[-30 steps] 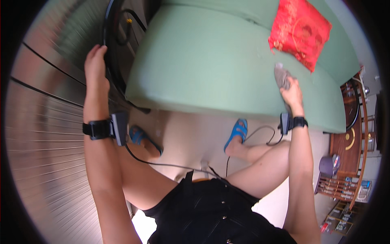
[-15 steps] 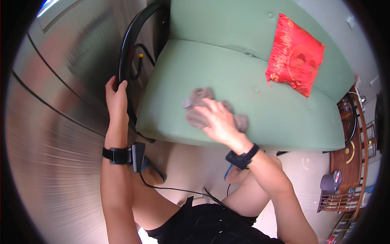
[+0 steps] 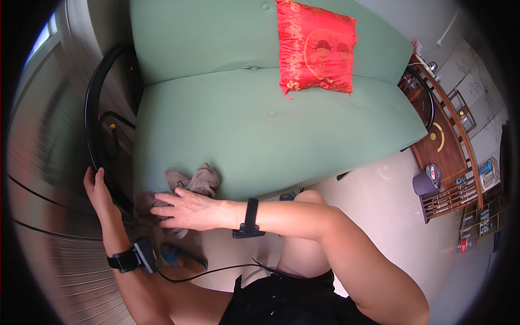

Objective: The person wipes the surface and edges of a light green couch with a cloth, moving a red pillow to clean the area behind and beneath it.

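My left hand grips the lower part of the sofa's black curved armrest, thumb on one side and fingers on the other. A grey-brown cloth lies bunched at the front left corner of the green sofa, partly hanging over the seat's edge. Over it my right hand presses with somewhat spread, slightly bent fingers, keeping hold of it. Part of the cloth is hidden under that hand.
A red patterned cushion leans against the backrest. A shiny panelled surface stands close on the left. To the right are a wooden bench and a purple-grey bin. A black cable runs from my left wrist.
My right hand has moved the cloth from the middle of the seat to its front left corner. My left hand stays on the armrest. The view has shifted.
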Motion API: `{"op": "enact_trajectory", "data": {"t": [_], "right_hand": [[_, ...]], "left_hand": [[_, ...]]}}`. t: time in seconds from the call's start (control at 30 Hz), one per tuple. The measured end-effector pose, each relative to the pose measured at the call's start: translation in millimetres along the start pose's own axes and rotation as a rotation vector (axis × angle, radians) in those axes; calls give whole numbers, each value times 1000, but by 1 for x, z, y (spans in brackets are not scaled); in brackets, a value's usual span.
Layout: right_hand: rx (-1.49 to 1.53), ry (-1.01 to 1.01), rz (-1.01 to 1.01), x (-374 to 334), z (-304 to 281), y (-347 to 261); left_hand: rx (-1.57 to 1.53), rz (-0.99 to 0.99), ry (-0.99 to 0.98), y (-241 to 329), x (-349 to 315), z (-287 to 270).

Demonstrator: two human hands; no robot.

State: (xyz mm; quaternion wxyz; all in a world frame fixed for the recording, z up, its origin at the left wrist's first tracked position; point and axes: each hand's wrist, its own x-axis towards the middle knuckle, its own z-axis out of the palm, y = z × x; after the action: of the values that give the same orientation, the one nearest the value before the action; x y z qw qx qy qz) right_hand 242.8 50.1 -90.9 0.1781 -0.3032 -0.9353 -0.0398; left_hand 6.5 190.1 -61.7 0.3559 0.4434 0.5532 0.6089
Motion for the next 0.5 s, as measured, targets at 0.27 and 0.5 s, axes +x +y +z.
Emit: {"op": "enact_trajectory", "data": {"t": [0.27, 0.5], "right_hand": [[-77, 9, 307, -90, -42, 59], [-304, -26, 1001, -225, -93, 142]], "left_hand": [[83, 210, 40, 32, -35, 34], [145, 37, 87, -5, 8, -1]]}}
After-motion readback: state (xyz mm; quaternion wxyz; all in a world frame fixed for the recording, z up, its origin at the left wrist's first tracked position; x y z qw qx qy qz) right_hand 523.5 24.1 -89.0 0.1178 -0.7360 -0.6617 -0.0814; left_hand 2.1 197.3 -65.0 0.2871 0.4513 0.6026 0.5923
